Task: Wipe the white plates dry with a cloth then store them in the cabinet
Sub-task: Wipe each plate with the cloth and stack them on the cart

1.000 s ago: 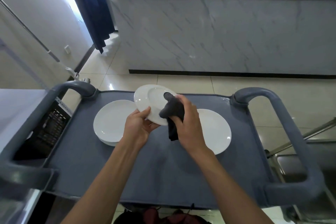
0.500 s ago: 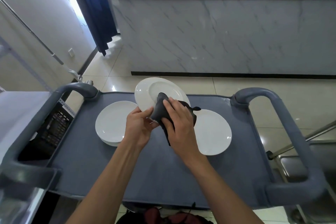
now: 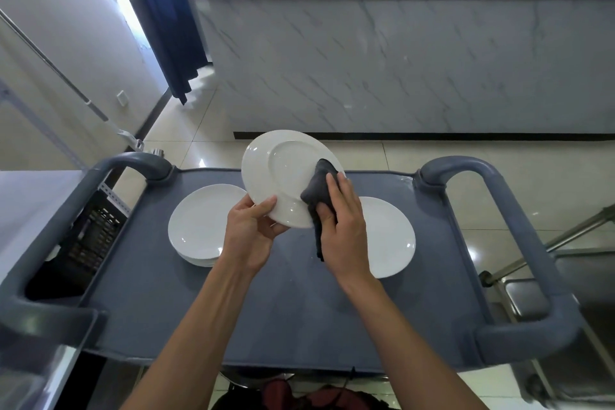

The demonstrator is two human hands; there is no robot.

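— White plates, how many?
— Three plain ones: a held plate (image 3: 283, 176) tilted above the grey cart surface (image 3: 283, 303), a stack (image 3: 199, 226) to its left whose count I cannot tell, and a single plate (image 3: 389, 236) to its right, half hidden.
— The hands?
— The left hand (image 3: 248, 236) pinches the held plate's near rim; the right hand (image 3: 342, 230) clutches a dark cloth (image 3: 317, 190) against it.
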